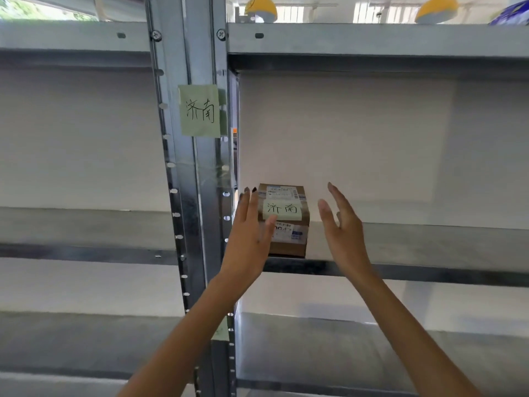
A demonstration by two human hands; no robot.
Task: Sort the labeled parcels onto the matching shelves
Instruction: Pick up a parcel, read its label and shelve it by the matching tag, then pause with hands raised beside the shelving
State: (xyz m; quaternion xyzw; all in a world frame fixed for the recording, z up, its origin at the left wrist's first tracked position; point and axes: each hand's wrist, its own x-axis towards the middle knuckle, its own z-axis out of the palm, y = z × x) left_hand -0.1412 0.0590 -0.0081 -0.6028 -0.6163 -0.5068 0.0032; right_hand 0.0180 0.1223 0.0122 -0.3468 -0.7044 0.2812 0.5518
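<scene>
A small brown cardboard parcel (287, 222) sits at the left end of the metal shelf (429, 245), near its front edge. A pale green note with handwritten characters is stuck on the parcel's top. The same characters are on a green note (199, 110) taped to the upright post. My left hand (249, 233) is open beside the parcel's left side, its thumb over the box's near corner. My right hand (342, 227) is open, a short way to the right of the parcel, touching nothing.
The steel upright post (197, 196) stands just left of my left hand. A lower shelf (372, 353) and an upper shelf beam (372, 41) frame the bay. Yellow objects (261, 8) sit on the top level. Another green note (221, 330) is lower on the post.
</scene>
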